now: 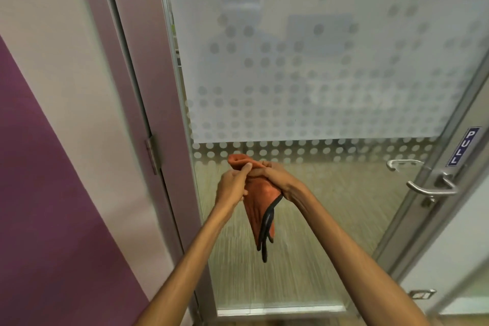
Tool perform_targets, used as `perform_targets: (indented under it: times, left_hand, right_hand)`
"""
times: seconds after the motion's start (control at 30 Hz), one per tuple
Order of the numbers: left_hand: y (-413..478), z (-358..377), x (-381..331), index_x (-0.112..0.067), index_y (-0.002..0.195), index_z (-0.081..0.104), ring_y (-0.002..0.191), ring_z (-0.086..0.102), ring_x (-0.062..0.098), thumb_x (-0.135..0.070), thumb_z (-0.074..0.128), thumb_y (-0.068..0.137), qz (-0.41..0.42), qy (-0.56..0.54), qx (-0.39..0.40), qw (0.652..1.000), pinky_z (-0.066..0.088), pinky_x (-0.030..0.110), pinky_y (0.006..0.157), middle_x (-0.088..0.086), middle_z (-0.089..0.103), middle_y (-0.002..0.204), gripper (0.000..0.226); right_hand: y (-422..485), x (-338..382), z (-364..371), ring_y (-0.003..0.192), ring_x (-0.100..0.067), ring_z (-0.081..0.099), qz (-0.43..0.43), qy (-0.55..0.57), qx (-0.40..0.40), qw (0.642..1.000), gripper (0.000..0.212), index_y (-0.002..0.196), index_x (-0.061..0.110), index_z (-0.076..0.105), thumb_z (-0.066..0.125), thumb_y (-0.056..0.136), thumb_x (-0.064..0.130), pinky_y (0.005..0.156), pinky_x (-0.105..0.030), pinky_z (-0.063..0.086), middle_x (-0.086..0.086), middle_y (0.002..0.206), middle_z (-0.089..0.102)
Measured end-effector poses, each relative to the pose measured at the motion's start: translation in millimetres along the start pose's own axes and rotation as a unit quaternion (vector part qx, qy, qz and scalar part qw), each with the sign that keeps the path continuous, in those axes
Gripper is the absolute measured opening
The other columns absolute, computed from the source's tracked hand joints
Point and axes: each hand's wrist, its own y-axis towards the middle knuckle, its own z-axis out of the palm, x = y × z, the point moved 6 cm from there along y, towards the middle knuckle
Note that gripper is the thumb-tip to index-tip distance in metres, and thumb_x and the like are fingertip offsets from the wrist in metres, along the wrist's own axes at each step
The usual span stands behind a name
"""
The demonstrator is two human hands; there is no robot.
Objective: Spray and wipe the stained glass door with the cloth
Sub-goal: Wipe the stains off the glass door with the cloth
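Note:
An orange cloth (260, 201) with a dark edge hangs bunched between both hands, in front of the glass door (304, 74). My left hand (232, 188) pinches its upper left part. On the cloth's upper right side my right hand (277, 178) grips it. The door has a frosted dotted film on its upper part and clear glass below. No spray bottle is in view.
A metal lever handle (431, 189) and a blue PULL sign (463, 147) sit on the door's right stile. A hinge (153, 152) shows on the pale frame at left, beside a purple and white wall (39, 167).

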Motion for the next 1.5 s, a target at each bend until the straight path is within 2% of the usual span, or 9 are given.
perform_targets:
  times: [0.1, 0.23, 0.57, 0.7, 0.83, 1.0, 1.1, 1.3, 1.5]
  left_hand:
    - [-5.0, 15.2, 9.1, -0.026, 0.092, 0.062, 0.082, 0.064, 0.015, -0.061, 0.057, 0.087, -0.052, -0.07, 0.087, 0.992, 0.053, 0.031, 0.062, -0.002, 0.065, 0.09, 0.036]
    - [-3.5, 16.4, 27.9, -0.027, 0.089, 0.069, 0.088, 0.071, 0.014, -0.059, 0.068, 0.078, -0.054, -0.055, 0.121, 0.99, 0.053, 0.031, 0.075, -0.003, 0.076, 0.092, 0.034]
    - [-9.5, 11.1, 85.9, -0.007, 0.079, 0.061, 0.05, 0.043, 0.012, -0.007, 0.057, 0.092, -0.054, 0.05, 0.136, 0.988, 0.029, 0.027, 0.05, 0.003, 0.048, 0.06, 0.013]
    - [-14.9, 22.0, 111.7, -0.009, 0.069, 0.056, 0.042, 0.043, 0.008, -0.004, 0.055, 0.093, -0.081, 0.048, 0.164, 0.982, 0.028, 0.02, 0.042, -0.001, 0.049, 0.052, 0.024]
    - [-20.6, 31.0, 129.1, -0.011, 0.072, 0.063, 0.051, 0.053, 0.007, -0.006, 0.055, 0.096, -0.088, 0.021, 0.199, 0.976, 0.037, 0.018, 0.049, -0.002, 0.059, 0.059, 0.026]
    - [-24.9, 34.2, 143.1, -0.007, 0.09, 0.066, 0.063, 0.05, 0.016, 0.001, 0.05, 0.093, -0.095, 0.052, 0.231, 0.967, 0.033, 0.026, 0.054, 0.01, 0.056, 0.075, 0.018]
    - [-19.0, 26.6, 152.9, -0.003, 0.098, 0.067, 0.067, 0.05, 0.021, -0.001, 0.046, 0.093, -0.092, 0.088, 0.178, 0.976, 0.034, 0.031, 0.061, 0.01, 0.056, 0.075, 0.022]
    - [-16.7, 17.3, 152.1, -0.019, 0.097, 0.068, 0.079, 0.06, 0.022, -0.009, 0.05, 0.095, -0.055, 0.167, 0.065, 0.982, 0.047, 0.031, 0.071, 0.005, 0.065, 0.085, 0.021]
    - [-23.5, 41.8, 147.2, -0.003, 0.12, 0.067, 0.094, 0.07, 0.026, -0.006, 0.047, 0.099, -0.073, 0.06, 0.142, 0.985, 0.058, 0.038, 0.087, 0.018, 0.073, 0.106, 0.03]
  right_hand:
    - [-9.7, -12.2, 11.2, 0.113, -0.02, 0.067, 0.01, 0.082, 0.053, 0.995, 0.038, 0.126, 0.019, 0.068, 0.049, 0.097, 0.037, 0.095, -0.032, 0.056, -0.001, 0.128, 0.068]
    - [-22.7, -51.9, 5.9, 0.067, -0.02, 0.069, 0.107, 0.158, 0.01, 0.982, 0.042, 0.116, 0.01, 0.065, 0.042, 0.1, 0.041, 0.059, -0.033, 0.057, -0.005, 0.088, 0.07]
    - [-48.8, -109.9, 18.2, 0.077, -0.024, 0.066, 0.18, 0.109, -0.063, 0.975, 0.044, 0.128, 0.007, 0.058, 0.068, 0.087, -0.002, 0.087, -0.045, 0.058, -0.015, 0.097, 0.071]
    - [-57.1, -122.2, 26.2, 0.052, -0.009, 0.063, 0.202, 0.043, -0.093, 0.974, 0.034, 0.123, 0.006, 0.061, 0.07, 0.091, 0.016, 0.054, -0.027, 0.054, -0.006, 0.08, 0.07]
    - [-65.1, -134.1, 30.5, 0.082, -0.018, 0.071, 0.223, 0.039, -0.067, 0.972, 0.041, 0.118, 0.006, 0.066, 0.074, 0.088, 0.034, 0.066, -0.031, 0.062, -0.012, 0.105, 0.074]
    - [-63.1, -145.1, 30.5, 0.068, -0.02, 0.065, 0.222, -0.023, -0.096, 0.97, 0.035, 0.119, -0.004, 0.061, 0.066, 0.084, -0.002, 0.064, -0.035, 0.059, -0.017, 0.092, 0.069]
    - [-60.6, -146.0, 21.4, 0.059, -0.024, 0.058, 0.213, -0.087, -0.112, 0.967, 0.028, 0.104, -0.013, 0.065, 0.056, 0.077, -0.008, 0.065, -0.042, 0.059, -0.018, 0.073, 0.06]
    - [-52.7, -136.7, 24.0, 0.068, -0.028, 0.068, 0.24, -0.156, -0.105, 0.952, 0.014, 0.081, 0.004, 0.06, 0.062, 0.071, -0.006, 0.078, -0.05, 0.062, -0.017, 0.074, 0.064]
    - [-43.5, -126.3, 51.8, 0.09, -0.032, 0.073, 0.236, -0.159, -0.07, 0.956, 0.032, 0.107, -0.005, 0.068, 0.062, 0.076, 0.003, 0.084, -0.047, 0.061, -0.021, 0.092, 0.071]
